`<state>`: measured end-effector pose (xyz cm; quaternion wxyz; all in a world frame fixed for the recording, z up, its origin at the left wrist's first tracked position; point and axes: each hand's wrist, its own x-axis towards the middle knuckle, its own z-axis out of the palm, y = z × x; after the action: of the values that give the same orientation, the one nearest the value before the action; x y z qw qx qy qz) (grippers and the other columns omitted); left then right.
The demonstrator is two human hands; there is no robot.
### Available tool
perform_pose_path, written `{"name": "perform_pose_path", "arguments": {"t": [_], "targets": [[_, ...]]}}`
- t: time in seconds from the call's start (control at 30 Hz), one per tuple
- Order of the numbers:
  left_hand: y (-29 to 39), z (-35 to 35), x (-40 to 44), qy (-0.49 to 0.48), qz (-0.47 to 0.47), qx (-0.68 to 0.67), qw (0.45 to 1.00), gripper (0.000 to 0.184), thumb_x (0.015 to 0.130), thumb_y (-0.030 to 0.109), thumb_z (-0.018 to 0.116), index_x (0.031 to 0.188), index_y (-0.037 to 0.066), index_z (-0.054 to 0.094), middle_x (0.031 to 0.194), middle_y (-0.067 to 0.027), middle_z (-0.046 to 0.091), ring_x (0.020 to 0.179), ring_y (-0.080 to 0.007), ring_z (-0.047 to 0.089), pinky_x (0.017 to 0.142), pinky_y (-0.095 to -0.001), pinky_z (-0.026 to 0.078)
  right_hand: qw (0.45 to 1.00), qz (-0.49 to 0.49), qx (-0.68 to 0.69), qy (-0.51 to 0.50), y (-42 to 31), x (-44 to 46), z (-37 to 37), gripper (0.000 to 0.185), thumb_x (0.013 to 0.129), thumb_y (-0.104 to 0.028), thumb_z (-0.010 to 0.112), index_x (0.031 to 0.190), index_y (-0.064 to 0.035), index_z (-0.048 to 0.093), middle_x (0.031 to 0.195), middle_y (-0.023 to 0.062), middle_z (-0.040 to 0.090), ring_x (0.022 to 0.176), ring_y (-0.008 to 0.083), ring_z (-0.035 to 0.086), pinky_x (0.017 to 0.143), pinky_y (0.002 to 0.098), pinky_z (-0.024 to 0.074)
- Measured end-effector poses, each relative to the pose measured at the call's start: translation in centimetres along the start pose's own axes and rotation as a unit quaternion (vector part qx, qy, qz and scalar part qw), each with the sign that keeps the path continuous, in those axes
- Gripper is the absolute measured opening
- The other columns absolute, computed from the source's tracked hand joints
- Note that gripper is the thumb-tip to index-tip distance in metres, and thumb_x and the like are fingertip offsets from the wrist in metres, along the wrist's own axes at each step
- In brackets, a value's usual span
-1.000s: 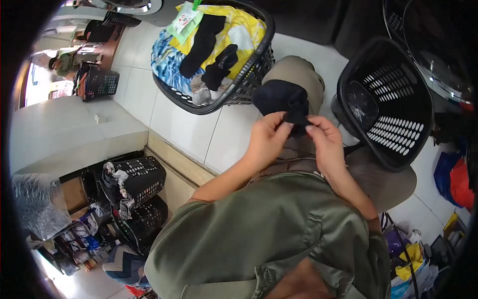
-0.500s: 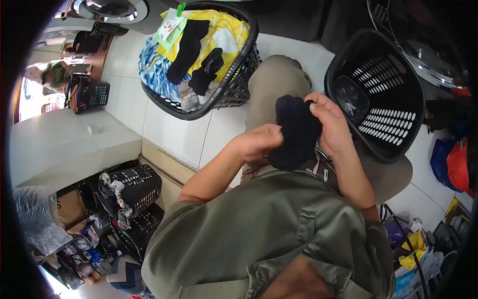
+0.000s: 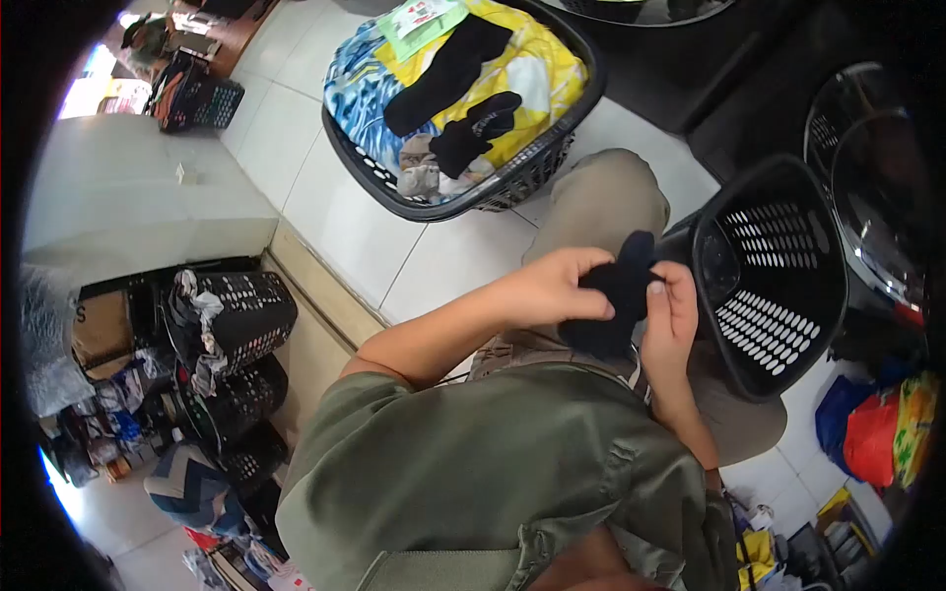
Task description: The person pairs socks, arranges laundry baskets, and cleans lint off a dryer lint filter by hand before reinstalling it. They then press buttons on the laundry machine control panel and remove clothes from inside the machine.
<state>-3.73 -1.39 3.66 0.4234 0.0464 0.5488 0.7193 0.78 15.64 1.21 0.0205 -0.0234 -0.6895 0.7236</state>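
Note:
A dark sock is stretched between my hands over my lap. My left hand pinches its left side between thumb and fingers. On the other side, my right hand grips the sock's right edge with its fingertips. Ahead and to the left, a black laundry basket holds yellow and blue patterned cloth, with black socks and a small grey bundle on top. A green and white packet also lies there.
Another black basket stands tilted at my right, beside a front-loading machine. Stacked baskets are at the left behind a low wall. Red and blue bags lie at the right. A person is far off at the upper left.
The sock has been turned and opened out between my hands, and my left hand now lies over its left side. The view has shifted, so the baskets appear in different places.

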Motion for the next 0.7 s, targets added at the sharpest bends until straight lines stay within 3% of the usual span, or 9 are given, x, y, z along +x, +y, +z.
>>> {"name": "perform_pose_path", "arguments": {"t": [0.13, 0.23, 0.33, 0.37, 0.43, 0.5, 0.57, 0.6, 0.7], "targets": [[3.6, -5.8, -1.6, 0.211, 0.236, 0.305, 0.898, 0.048, 0.068, 0.006, 0.067, 0.111, 0.008, 0.046, 0.113, -0.0054, 0.050, 0.099, -0.0153, 0.050, 0.087, -0.0317, 0.037, 0.994, 0.048, 0.096, -0.006, 0.0, 0.6, 0.2, 0.012, 0.088, -0.003, 0.041, 0.098, -0.0010, 0.047, 0.086, -0.0009, 0.047, 0.077, 0.0041, 0.042, 0.072, 0.0172, 0.0348], [4.7, -11.9, -1.7, 0.443, 0.160, 0.713, 0.519, 0.048, 0.056, 0.011, 0.068, 0.101, 0.010, 0.051, 0.100, -0.0078, 0.055, 0.088, -0.0263, 0.055, 0.090, -0.0521, 0.033, 0.993, 0.055, 0.107, 0.015, 0.0, 1.8, 0.2, 0.013, 0.087, -0.002, 0.042, 0.099, -0.0007, 0.048, 0.084, -0.0020, 0.047, 0.075, 0.0034, 0.042, 0.070, 0.0168, 0.0352], [4.6, -16.5, -1.6, 0.349, 0.085, 0.695, 0.623, 0.041, 0.056, 0.013, 0.065, 0.095, 0.010, 0.054, 0.092, -0.0079, 0.058, 0.088, -0.0294, 0.054, 0.092, -0.0600, 0.024, 0.991, 0.061, 0.108, 0.039, 0.4, 2.3, 0.4, 0.013, 0.088, -0.003, 0.042, 0.099, -0.0014, 0.048, 0.084, -0.0020, 0.048, 0.075, 0.0031, 0.043, 0.070, 0.0167, 0.0356], [5.0, -17.4, -1.7, 0.403, 0.235, 0.659, 0.590, 0.028, 0.062, 0.010, 0.061, 0.089, 0.008, 0.053, 0.081, -0.0050, 0.058, 0.078, -0.0216, 0.056, 0.085, -0.0477, 0.038, 0.991, 0.061, 0.110, 0.041, 0.6, 2.6, 0.3, 0.013, 0.088, -0.003, 0.042, 0.099, -0.0014, 0.048, 0.084, -0.0020, 0.048, 0.075, 0.0031, 0.043, 0.070, 0.0167, 0.0356], [7.1, -16.9, -3.0, 0.454, 0.263, 0.326, 0.787, 0.022, 0.067, 0.008, 0.057, 0.088, 0.008, 0.052, 0.075, -0.0012, 0.053, 0.068, -0.0109, 0.052, 0.068, -0.0312, 0.045, 0.990, 0.093, 0.089, 0.057, 1.0, 2.3, -0.8, 0.013, 0.087, -0.003, 0.043, 0.099, -0.0017, 0.048, 0.086, -0.0008, 0.051, 0.077, 0.0036, 0.045, 0.071, 0.0170, 0.0364], [6.6, -18.2, -3.0, 0.401, 0.304, 0.288, 0.815, 0.019, 0.072, 0.008, 0.053, 0.090, 0.007, 0.051, 0.072, 0.0015, 0.048, 0.065, -0.0047, 0.046, 0.054, -0.0217, 0.041, 0.983, 0.100, 0.148, 0.042, 1.8, 2.7, -1.4, 0.015, 0.086, -0.003, 0.042, 0.100, -0.0027, 0.049, 0.092, 0.0027, 0.054, 0.081, 0.0069, 0.052, 0.070, 0.0209, 0.0438], [5.0, -18.9, -2.6, 0.256, 0.108, 0.359, 0.891, 0.023, 0.070, 0.010, 0.055, 0.093, 0.006, 0.052, 0.072, -0.0023, 0.053, 0.064, -0.0100, 0.050, 0.057, -0.0250, 0.043, 0.980, 0.102, 0.164, 0.043, 1.9, 2.9, -1.4, 0.017, 0.086, -0.003, 0.044, 0.101, -0.0025, 0.049, 0.093, 0.0028, 0.055, 0.083, 0.0080, 0.052, 0.074, 0.0213, 0.0423], [4.4, -18.1, -2.0, 0.236, -0.012, 0.436, 0.868, 0.026, 0.069, 0.011, 0.056, 0.094, 0.005, 0.053, 0.075, -0.0082, 0.057, 0.065, -0.0161, 0.053, 0.060, -0.0280, 0.044, 0.982, 0.106, 0.140, 0.070, 1.6, 3.0, -0.9, 0.017, 0.086, -0.003, 0.044, 0.102, -0.0016, 0.050, 0.092, 0.0017, 0.053, 0.083, 0.0065, 0.049, 0.074, 0.0201, 0.0399], [4.8, -16.1, -1.6, 0.302, 0.019, 0.504, 0.809, 0.028, 0.065, 0.011, 0.058, 0.093, 0.003, 0.056, 0.079, -0.0148, 0.057, 0.073, -0.0232, 0.056, 0.067, -0.0304, 0.044, 0.986, 0.089, 0.125, 0.064, 1.2, 3.7, 0.3, 0.019, 0.086, -0.002, 0.044, 0.104, -0.0010, 0.050, 0.092, 0.0006, 0.052, 0.083, 0.0055, 0.046, 0.076, 0.0193, 0.0373]]}}
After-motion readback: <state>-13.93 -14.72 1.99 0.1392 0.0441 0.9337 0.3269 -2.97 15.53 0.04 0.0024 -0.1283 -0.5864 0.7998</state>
